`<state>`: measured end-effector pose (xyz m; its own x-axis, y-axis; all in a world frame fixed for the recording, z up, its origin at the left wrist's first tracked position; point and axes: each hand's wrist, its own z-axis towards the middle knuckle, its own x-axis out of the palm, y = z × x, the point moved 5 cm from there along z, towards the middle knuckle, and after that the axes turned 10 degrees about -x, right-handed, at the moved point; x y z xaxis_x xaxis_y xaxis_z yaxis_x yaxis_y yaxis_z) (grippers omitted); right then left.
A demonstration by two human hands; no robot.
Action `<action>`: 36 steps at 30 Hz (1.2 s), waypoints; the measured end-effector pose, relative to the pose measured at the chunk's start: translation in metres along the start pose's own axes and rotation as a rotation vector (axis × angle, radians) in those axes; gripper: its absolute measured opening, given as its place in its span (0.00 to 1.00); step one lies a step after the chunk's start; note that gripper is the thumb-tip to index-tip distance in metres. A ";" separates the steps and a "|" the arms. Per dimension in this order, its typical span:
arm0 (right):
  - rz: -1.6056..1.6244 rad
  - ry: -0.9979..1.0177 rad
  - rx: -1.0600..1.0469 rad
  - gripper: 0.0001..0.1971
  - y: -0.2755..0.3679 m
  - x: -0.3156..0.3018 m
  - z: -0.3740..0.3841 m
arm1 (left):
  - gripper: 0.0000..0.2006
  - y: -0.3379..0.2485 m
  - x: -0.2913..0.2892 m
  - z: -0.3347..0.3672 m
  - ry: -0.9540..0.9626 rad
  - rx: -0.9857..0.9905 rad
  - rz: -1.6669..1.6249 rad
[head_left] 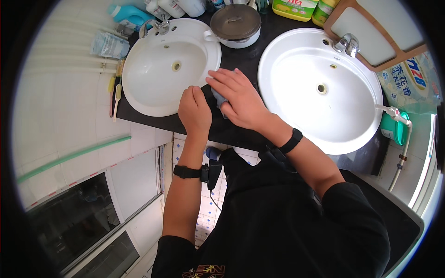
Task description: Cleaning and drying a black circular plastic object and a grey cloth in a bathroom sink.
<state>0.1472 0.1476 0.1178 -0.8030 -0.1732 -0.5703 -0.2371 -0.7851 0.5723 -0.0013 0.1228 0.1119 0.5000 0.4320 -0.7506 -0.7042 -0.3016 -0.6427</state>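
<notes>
My right hand [243, 99] reaches over the dark counter between two white washbasins. Its fingers stretch forward and to the left, and a grey-blue cloth [219, 98] shows under the palm and by the thumb. Beside it, my left hand [194, 110] is curled into a fist at the front right rim of the left washbasin [153, 107]. The inside of that fist is hidden, so what it may hold cannot be seen. Right of my right hand lies the larger right washbasin [301, 99].
A lidded pot [235, 23] stands behind my hands. Bottles [132, 17] and brushes [117, 95] line the left side. At the right are a wood-framed board [391, 34], a detergent bag [408, 85], a green tub [394, 127] and a pipe [406, 148].
</notes>
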 end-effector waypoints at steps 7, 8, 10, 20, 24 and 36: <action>0.264 -0.268 0.105 0.29 -0.021 0.015 -0.023 | 0.17 0.034 -0.010 -0.032 -0.084 -0.199 -0.186; 0.368 -0.315 0.181 0.29 -0.025 0.017 -0.028 | 0.18 0.035 -0.013 -0.037 -0.152 -0.159 -0.252; 0.525 -0.342 0.318 0.29 -0.044 0.030 -0.032 | 0.18 0.046 -0.016 -0.042 -0.136 -0.206 -0.307; 0.956 -0.265 0.683 0.31 -0.064 0.062 -0.051 | 0.23 0.006 -0.034 -0.054 0.133 0.012 -0.063; 0.696 -0.333 0.385 0.24 -0.024 0.041 -0.038 | 0.38 0.011 -0.032 -0.065 0.156 0.067 -0.034; 0.570 -0.200 0.223 0.13 -0.016 0.044 -0.004 | 0.39 0.023 -0.036 -0.069 0.183 -0.001 -0.139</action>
<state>0.1182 0.1507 0.0814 -0.9179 -0.3954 -0.0323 0.1659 -0.4567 0.8740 -0.0007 0.0417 0.1133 0.6751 0.3082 -0.6703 -0.6220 -0.2508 -0.7418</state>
